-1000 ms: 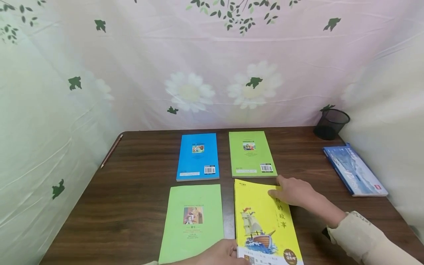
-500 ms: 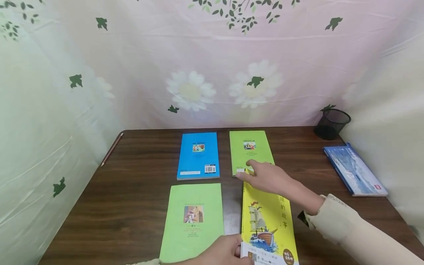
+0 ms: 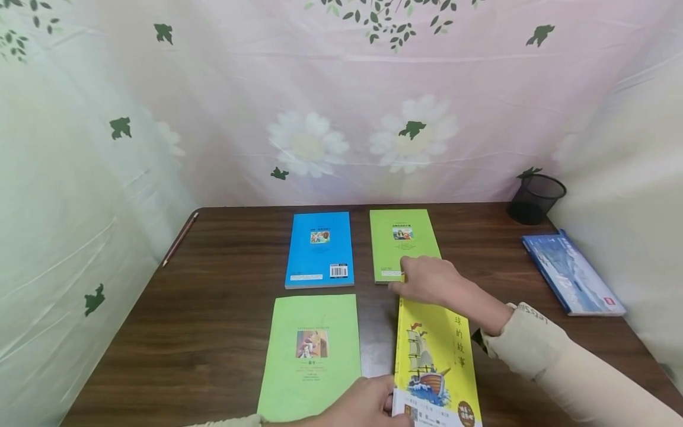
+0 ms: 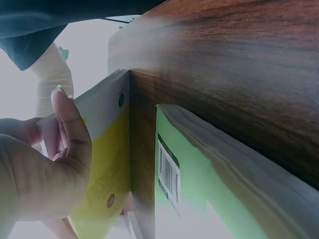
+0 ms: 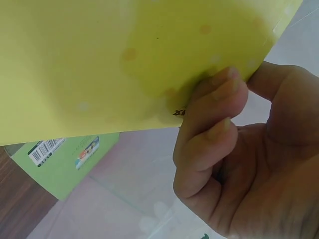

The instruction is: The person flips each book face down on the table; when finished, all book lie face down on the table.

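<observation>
A yellow paperback book (image 3: 437, 350) with a sailing ship on its cover is held between both hands at the front of the table. My left hand (image 3: 363, 403) grips its lower left edge. At the top edge, my right hand (image 3: 434, 279) pinches it; the right wrist view shows curled fingers (image 5: 227, 94) against the yellow cover. The left wrist view has the book (image 4: 112, 159) standing at a steep angle to the tabletop. Just left of it lies a light green book (image 3: 288, 367). Behind the right hand, another green book (image 3: 402, 243) is partly covered.
On the brown wooden table (image 3: 213, 332) a blue book (image 3: 320, 255) lies at the back. A blue-and-white book (image 3: 573, 273) is at the right edge, near a black mesh pen holder (image 3: 533, 198). A pencil (image 3: 180, 237) lies along the left edge. Patterned cloth surrounds the table.
The right hand has moved left from the yellow book's upper right corner to its top edge. The yellow book has shifted slightly right and been raised; the left hand has kept its hold.
</observation>
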### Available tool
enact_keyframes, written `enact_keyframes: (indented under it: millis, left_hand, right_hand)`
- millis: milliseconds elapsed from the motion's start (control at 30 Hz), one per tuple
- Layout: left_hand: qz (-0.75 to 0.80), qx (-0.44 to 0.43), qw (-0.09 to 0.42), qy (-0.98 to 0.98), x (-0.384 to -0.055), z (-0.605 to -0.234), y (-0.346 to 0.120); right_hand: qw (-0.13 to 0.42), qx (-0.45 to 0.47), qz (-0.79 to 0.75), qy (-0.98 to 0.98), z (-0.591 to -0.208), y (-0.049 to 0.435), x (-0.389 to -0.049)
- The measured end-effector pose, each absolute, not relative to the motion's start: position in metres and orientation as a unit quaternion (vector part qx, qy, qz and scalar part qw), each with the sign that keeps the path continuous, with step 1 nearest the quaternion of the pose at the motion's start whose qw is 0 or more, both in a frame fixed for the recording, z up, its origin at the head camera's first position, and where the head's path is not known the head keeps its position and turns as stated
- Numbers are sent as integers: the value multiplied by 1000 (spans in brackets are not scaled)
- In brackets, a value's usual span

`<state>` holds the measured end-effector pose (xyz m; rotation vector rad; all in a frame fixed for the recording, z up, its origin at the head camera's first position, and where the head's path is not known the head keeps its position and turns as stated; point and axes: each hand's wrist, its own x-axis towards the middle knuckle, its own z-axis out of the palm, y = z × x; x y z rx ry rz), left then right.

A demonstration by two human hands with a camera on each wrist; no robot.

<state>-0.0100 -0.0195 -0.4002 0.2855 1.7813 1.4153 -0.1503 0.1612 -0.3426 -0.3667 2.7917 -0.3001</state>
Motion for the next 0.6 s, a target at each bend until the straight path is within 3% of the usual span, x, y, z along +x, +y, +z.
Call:
enact_keyframes:
  millis: [167, 600]
  left_hand:
    - [557, 139, 399, 715, -10, -397, -18]
    - [541, 203, 426, 696, -12, -404, -17]
  right_hand:
    - [157, -121, -114, 973, -340, 161, -151]
    - [132, -123, -139, 974, -328, 168, -141]
